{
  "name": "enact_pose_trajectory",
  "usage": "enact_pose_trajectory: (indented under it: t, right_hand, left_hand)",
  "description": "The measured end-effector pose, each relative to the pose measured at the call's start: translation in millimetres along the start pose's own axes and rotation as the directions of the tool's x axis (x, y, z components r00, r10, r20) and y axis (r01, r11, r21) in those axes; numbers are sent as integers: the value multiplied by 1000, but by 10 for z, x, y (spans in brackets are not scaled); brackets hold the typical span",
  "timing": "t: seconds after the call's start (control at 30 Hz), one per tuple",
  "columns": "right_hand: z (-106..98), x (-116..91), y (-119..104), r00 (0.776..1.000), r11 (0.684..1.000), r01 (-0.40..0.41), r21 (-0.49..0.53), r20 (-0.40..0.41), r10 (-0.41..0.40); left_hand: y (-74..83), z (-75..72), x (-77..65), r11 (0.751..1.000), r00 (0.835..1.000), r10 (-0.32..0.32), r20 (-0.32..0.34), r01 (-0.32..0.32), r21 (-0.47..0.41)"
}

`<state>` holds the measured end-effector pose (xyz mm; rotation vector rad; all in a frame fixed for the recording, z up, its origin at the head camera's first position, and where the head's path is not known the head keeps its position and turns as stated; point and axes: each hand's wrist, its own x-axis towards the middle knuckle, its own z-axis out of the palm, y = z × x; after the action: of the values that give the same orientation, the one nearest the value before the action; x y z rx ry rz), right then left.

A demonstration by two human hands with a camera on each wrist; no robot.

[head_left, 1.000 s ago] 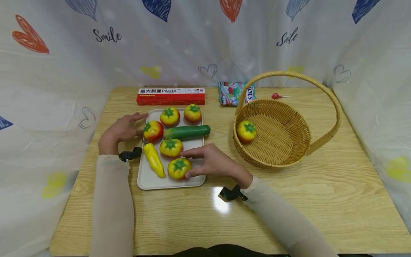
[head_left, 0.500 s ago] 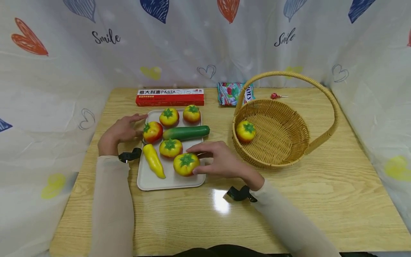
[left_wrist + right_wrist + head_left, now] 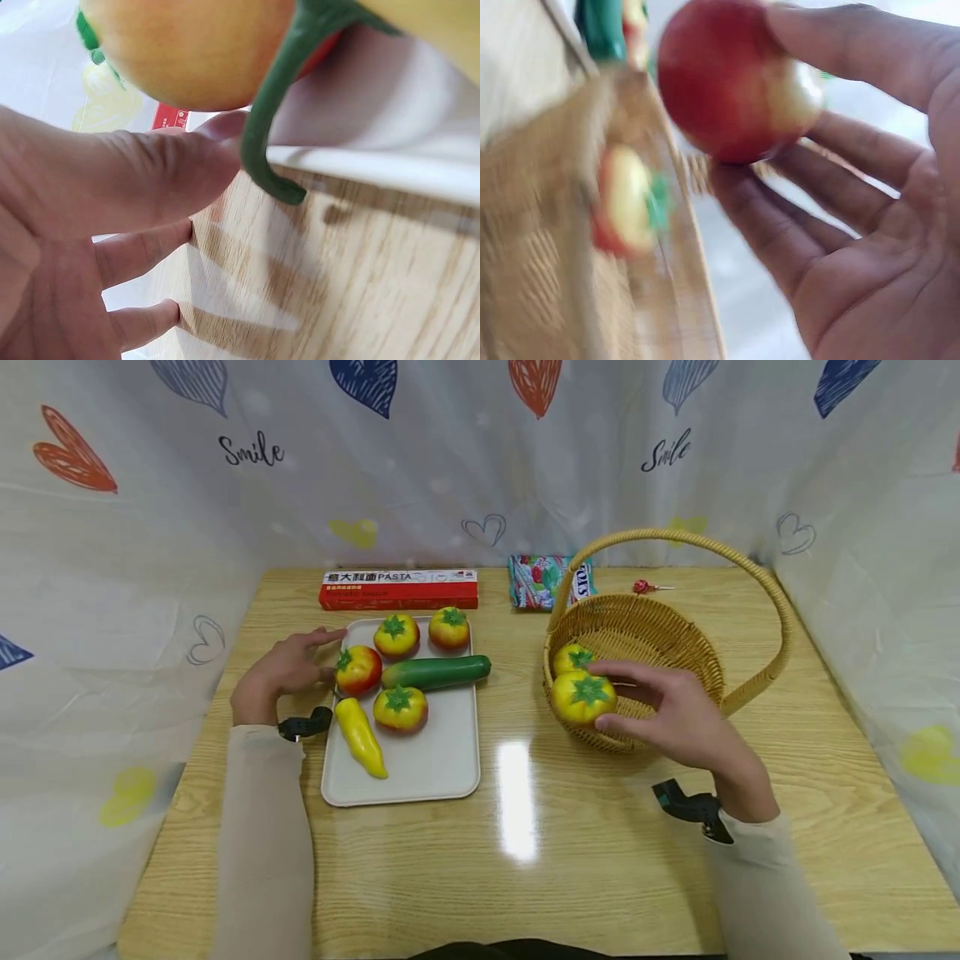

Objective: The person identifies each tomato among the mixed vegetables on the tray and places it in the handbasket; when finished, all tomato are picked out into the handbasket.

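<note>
My right hand point(image 3: 678, 714) pinches a yellow-and-red tomato point(image 3: 583, 697) between thumb and fingers over the left side of the wicker basket point(image 3: 660, 639). Its red underside shows in the right wrist view. Inside the basket, another tomato point(image 3: 572, 657) is partly hidden behind the held one. My left hand point(image 3: 285, 668) is at the left edge of the white tray point(image 3: 438, 777), fingers spread and thumb point(image 3: 172, 176) right at the rim. Close to that thumb are a red-and-yellow tomato point(image 3: 358, 670) and the green stem of a yellow pepper point(image 3: 361, 737).
Several tomatoes and a green cucumber point(image 3: 437, 672) lie on the tray. Behind it is a red pasta box point(image 3: 398, 590). A candy bag point(image 3: 542, 582) and a lollipop point(image 3: 643, 586) lie at the back. The basket's tall handle point(image 3: 678, 535) arches over its opening.
My right hand has lifted a tomato from the tray's lower right and carried it right, over the basket. My left hand stays at the tray's left edge.
</note>
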<state>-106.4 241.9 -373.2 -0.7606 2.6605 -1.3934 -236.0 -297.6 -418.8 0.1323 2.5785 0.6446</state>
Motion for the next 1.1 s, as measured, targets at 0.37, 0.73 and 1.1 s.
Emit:
enact_pose_trajectory:
  t: [0.37, 0.73, 1.1]
  right_hand:
    - [-127, -33, 216, 977, 964, -166, -207, 101, 190]
    - [60, 202, 366, 977, 960, -199, -196, 36, 210]
    - [53, 201, 257, 973, 960, -230, -160, -61, 223]
  left_hand:
    - [12, -1, -19, 1000, 1000, 2, 1, -2, 9]
    - [29, 0, -32, 1000, 1000, 2, -4, -2, 3]
    - [-3, 0, -3, 1000, 1000, 1, -13, -1, 11]
